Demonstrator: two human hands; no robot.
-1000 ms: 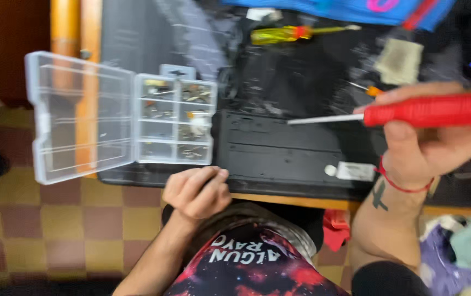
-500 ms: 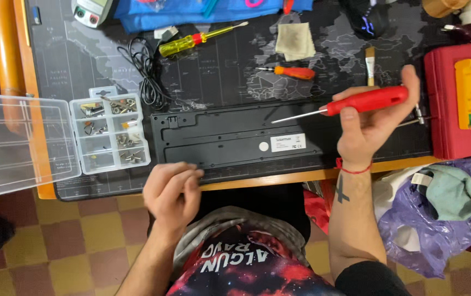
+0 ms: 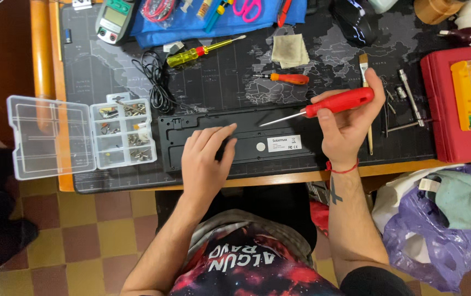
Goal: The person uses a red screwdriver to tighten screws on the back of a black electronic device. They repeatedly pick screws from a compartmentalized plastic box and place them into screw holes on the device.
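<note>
A black keyboard (image 3: 279,134) lies face down near the front edge of the desk. My left hand (image 3: 207,161) rests flat on its left part, fingers spread. My right hand (image 3: 345,129) holds a red-handled screwdriver (image 3: 337,102) above the keyboard's right half, the metal tip pointing left over the back panel. A white label sits near the middle of the panel.
An open clear organiser box (image 3: 82,137) with small screws hangs over the desk's left edge. A yellow screwdriver (image 3: 202,51), an orange one (image 3: 287,78), a brush (image 3: 365,82), a coiled black cable (image 3: 156,82), a multimeter (image 3: 113,19) and a red bit case (image 3: 457,104) lie around. A purple bag (image 3: 443,230) sits low right.
My left hand has come up from the desk edge onto the keyboard's back. My right hand with the red screwdriver has stayed over the right half. The view has shifted.
</note>
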